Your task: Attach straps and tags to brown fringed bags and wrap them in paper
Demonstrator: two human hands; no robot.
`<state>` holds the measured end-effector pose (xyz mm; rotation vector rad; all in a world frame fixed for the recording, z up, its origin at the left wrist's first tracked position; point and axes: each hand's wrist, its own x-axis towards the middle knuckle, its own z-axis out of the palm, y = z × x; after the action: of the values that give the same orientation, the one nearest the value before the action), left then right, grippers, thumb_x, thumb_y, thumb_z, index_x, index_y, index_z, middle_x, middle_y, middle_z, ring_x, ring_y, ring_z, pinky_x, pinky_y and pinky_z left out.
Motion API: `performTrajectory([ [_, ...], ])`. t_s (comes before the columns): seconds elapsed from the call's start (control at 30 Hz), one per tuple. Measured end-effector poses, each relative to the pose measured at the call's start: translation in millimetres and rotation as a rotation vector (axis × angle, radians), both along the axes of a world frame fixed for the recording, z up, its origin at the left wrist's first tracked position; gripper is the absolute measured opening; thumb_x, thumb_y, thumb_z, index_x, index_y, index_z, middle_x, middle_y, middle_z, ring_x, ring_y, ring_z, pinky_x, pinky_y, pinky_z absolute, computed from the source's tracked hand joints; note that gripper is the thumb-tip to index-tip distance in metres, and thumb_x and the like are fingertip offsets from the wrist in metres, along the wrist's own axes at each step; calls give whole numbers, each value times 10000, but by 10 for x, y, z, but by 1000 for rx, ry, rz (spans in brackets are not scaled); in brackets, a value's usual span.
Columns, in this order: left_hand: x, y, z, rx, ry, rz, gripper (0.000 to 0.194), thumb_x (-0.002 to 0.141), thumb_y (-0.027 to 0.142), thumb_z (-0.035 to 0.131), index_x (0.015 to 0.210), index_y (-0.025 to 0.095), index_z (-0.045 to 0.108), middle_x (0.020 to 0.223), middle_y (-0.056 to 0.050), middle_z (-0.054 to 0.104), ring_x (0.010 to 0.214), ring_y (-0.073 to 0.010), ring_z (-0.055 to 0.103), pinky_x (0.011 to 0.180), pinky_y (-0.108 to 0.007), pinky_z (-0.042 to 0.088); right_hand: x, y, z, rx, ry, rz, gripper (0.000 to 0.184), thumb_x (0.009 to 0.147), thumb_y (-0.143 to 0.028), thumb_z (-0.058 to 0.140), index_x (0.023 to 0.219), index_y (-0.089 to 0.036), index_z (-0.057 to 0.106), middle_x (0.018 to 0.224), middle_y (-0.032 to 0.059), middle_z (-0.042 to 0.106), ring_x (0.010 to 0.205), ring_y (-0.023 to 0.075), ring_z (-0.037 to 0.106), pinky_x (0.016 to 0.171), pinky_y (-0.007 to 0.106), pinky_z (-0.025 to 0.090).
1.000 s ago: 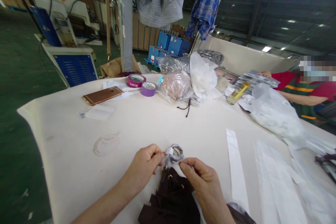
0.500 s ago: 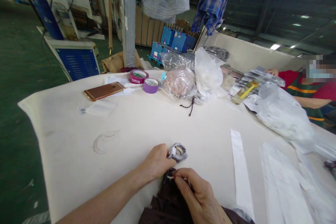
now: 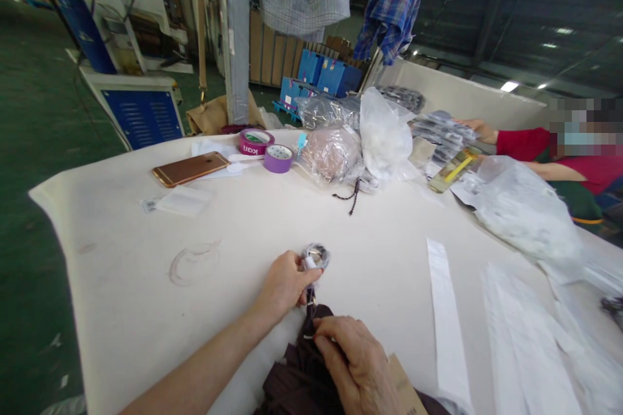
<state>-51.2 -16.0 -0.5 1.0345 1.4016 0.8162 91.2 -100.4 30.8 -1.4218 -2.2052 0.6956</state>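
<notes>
My left hand point(image 3: 287, 282) is closed on a plastic-wrapped ring point(image 3: 324, 258) above the front part of the table. Below the ring hangs a short dark strap with a small metal clasp point(image 3: 311, 298), joined to dark brown cloth point(image 3: 296, 373). Close beneath, my right hand point(image 3: 357, 360) pinches a thin whitish string point(image 3: 308, 336) at the top of this cloth. A brown card tag point(image 3: 405, 386) sticks out beside the right hand. Most of the brown cloth is hidden by the hand or runs out of view at the bottom.
A phone point(image 3: 189, 168), purple tape rolls point(image 3: 278, 159) and bagged goods point(image 3: 331, 152) lie along the table's point(image 3: 121, 311) far side. White strips point(image 3: 442, 311) lie at right. Across the table a co-worker's arms point(image 3: 525, 142) handle grey packets point(image 3: 442, 133).
My left hand has lifted the ring up and left, showing the strap and clasp below. The right hand moved slightly left and down; the card tag came into view. The co-worker's packets shifted left.
</notes>
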Motion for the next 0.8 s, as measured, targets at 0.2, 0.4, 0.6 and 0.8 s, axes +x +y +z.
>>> performTrajectory([
  [0.2, -33, 31, 72, -77, -87, -18, 279, 642, 356, 620, 772, 145, 492, 364, 84, 445, 320, -74, 374, 351, -177, 250, -19, -7, -20, -98, 56, -149, 168, 892, -326, 445, 867, -251, 594, 811, -26, 671, 743, 127, 618, 631, 172, 432],
  [0.4, -141, -20, 196, -81, -236, -198, 537, 450, 215, 724, 924, 120, 491, 620, 39, 587, 538, -111, 544, 492, -203, 402, -2, 19, 30, -153, 65, -144, 204, 893, -358, 433, 879, -250, 605, 841, -20, 681, 723, 128, 621, 612, 170, 425],
  [0.6, -83, -46, 93, -27, -59, -207, 324, 553, 183, 658, 828, 151, 489, 542, 81, 517, 422, -87, 471, 406, -190, 320, -11, 5, -15, -133, 107, -180, 208, 882, -384, 450, 845, -259, 613, 806, -31, 681, 708, 129, 618, 662, 173, 434],
  [0.8, -19, -14, 41, 87, 192, -177, 157, 654, 255, 630, 614, 167, 506, 506, 66, 470, 470, -102, 455, 462, -215, 261, -25, -24, -105, -109, 173, -217, 258, 882, -435, 429, 848, -265, 620, 799, -33, 677, 727, 132, 618, 726, 176, 433],
])
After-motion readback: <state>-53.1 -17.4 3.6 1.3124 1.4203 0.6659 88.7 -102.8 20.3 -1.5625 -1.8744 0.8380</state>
